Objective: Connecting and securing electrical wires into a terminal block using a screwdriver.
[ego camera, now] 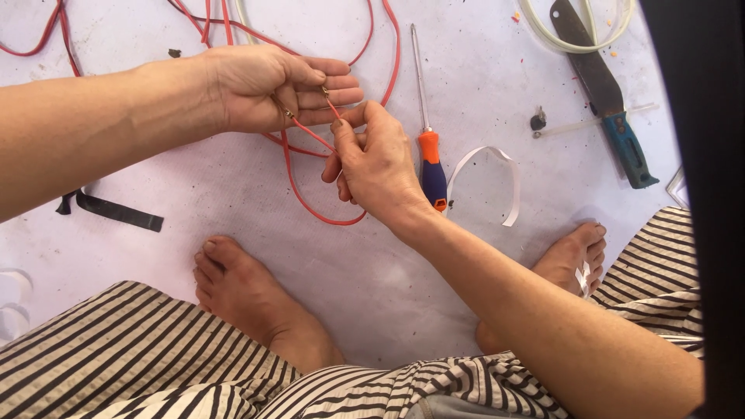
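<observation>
The right hand (376,159) pinches one stripped end of a thin red insulated wire (310,194) between thumb and forefinger, its bare metallic tip pointing up toward the left hand (268,89). The left hand pinches a second bare tip of the same red wire between thumb and curled fingers, and the two ends sit just beside each other; whether they touch is too small to tell. From the grips the wire drops in a slack loop onto the pale mat (233,186) and trails away in further loops toward the top edge. It looks light, limp and smooth-skinned, so it likely handles best pinched on the insulation just behind the stripped strands, which seem fine and easily bent. Just right of the right hand lies a long screwdriver with an orange and blue handle (429,163), then a curled white plastic strip (489,174); a blue-handled hand saw (609,101) lies well apart.
</observation>
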